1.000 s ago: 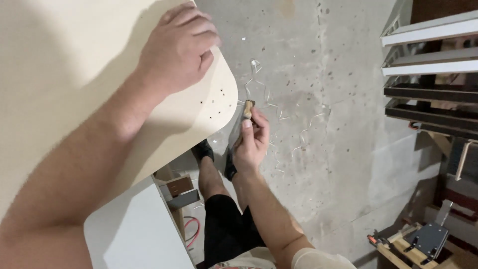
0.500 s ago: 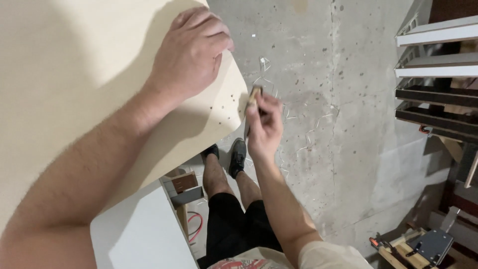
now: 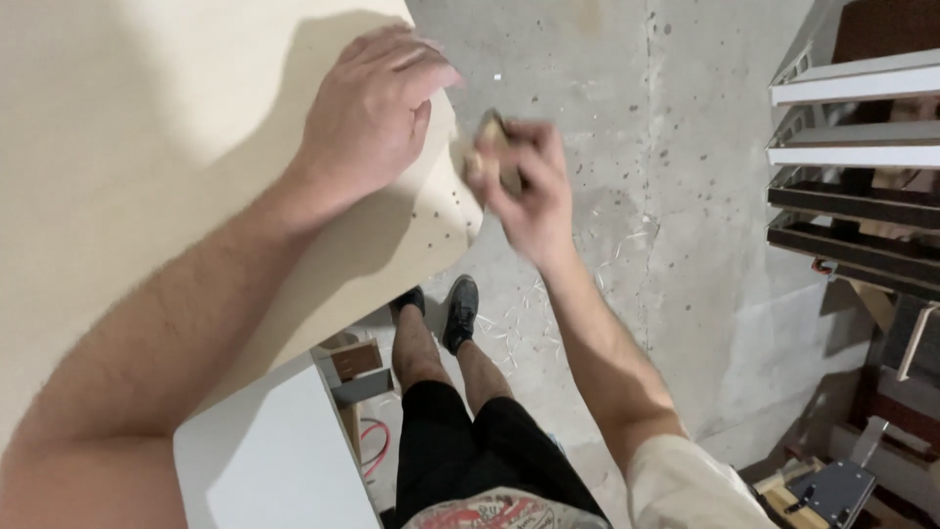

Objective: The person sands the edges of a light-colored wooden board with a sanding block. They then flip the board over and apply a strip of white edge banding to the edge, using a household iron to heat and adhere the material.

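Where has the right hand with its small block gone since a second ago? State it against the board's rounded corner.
Yes: the right hand has risen along the rounded corner of the pale board, its small block now at the edge beside the left hand.

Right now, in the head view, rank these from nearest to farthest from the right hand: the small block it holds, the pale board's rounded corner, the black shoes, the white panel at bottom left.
1. Small block: in the right hand, blurred.
2. Pale board: its rounded corner sits just left of the hand.
3. Black shoes: on the floor below.
4. White panel: lowest, bottom left.
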